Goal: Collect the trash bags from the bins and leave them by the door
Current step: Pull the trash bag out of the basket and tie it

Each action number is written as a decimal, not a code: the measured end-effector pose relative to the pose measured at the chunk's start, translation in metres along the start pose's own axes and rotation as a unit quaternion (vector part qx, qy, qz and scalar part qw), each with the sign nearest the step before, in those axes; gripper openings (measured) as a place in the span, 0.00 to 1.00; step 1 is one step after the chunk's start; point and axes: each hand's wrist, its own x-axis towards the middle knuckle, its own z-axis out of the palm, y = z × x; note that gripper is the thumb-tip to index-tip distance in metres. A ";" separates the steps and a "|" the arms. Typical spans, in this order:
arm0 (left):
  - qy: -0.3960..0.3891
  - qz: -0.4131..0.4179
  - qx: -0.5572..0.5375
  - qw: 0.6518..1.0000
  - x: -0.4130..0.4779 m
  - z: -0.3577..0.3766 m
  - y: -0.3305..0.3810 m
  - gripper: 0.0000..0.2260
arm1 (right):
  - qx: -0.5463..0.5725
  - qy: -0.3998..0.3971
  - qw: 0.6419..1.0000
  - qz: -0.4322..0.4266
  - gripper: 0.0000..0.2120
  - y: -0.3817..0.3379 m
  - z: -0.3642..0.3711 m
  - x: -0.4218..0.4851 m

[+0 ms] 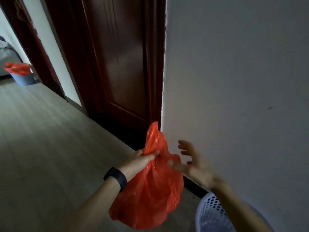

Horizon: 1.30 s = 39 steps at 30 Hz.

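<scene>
Since red trash bag (150,198) hangs limp, lower centre: likely light, soft; left hand (142,160) pinches gathered neck, best hold; right hand (194,162) spread.

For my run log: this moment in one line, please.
left hand: grips orange trash bag at neck | right hand: open, beside bag | white perforated bin: lower right | blue bin: far left, holds second orange bag

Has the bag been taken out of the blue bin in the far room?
No, a red bag still lines the blue bin, its edges draped over the rim.
</scene>
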 end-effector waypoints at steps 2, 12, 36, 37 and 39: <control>-0.043 -0.033 -0.008 0.999 0.018 -0.009 -0.031 0.09 | -0.076 -0.082 0.994 0.020 0.63 0.044 0.043 0.005; 0.045 0.029 0.046 0.998 0.078 -0.045 -0.146 0.23 | -0.083 0.133 0.977 0.142 0.11 0.161 0.177 0.056; 0.023 -0.089 -0.116 0.989 0.106 0.008 -0.270 0.30 | 0.345 0.301 0.823 0.336 0.14 0.236 0.235 0.087; 0.011 -0.090 -0.166 0.982 0.103 0.008 -0.270 0.30 | 0.340 0.283 0.824 0.353 0.13 0.233 0.237 0.089; 0.000 -0.078 -0.229 0.970 0.097 0.009 -0.267 0.29 | 0.321 0.238 0.843 0.361 0.25 0.236 0.240 0.090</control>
